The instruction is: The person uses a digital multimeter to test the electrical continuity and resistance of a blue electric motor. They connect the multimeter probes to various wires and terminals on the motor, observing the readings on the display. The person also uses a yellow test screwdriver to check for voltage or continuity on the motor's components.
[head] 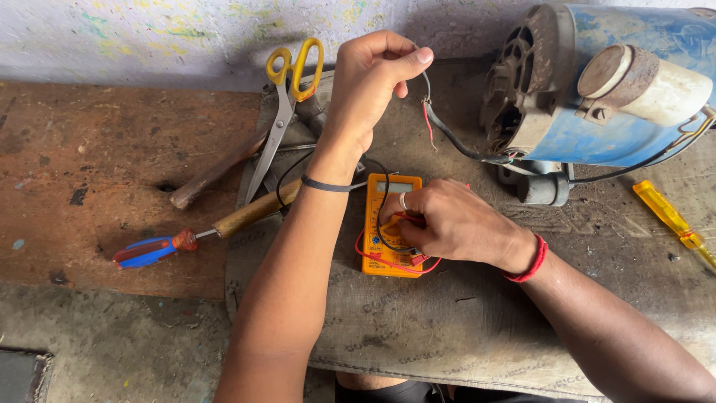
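Note:
My left hand (369, 86) is raised near the wall, pinching a thin black wire (447, 134) that runs to the blue electric motor (597, 89) at the right. A red wire end hangs beside it. My right hand (447, 220) rests on the yellow multimeter (389, 224), its fingers on the dial area, with red and black probe leads looping around the meter. The meter lies flat on a grey mat (447, 313).
Yellow-handled scissors (287, 97), a wooden-handled tool (216, 172) and a red-and-blue screwdriver (153, 250) lie at the left on the rusty brown bench (89, 164). A yellow screwdriver (671, 216) lies at the right below the motor.

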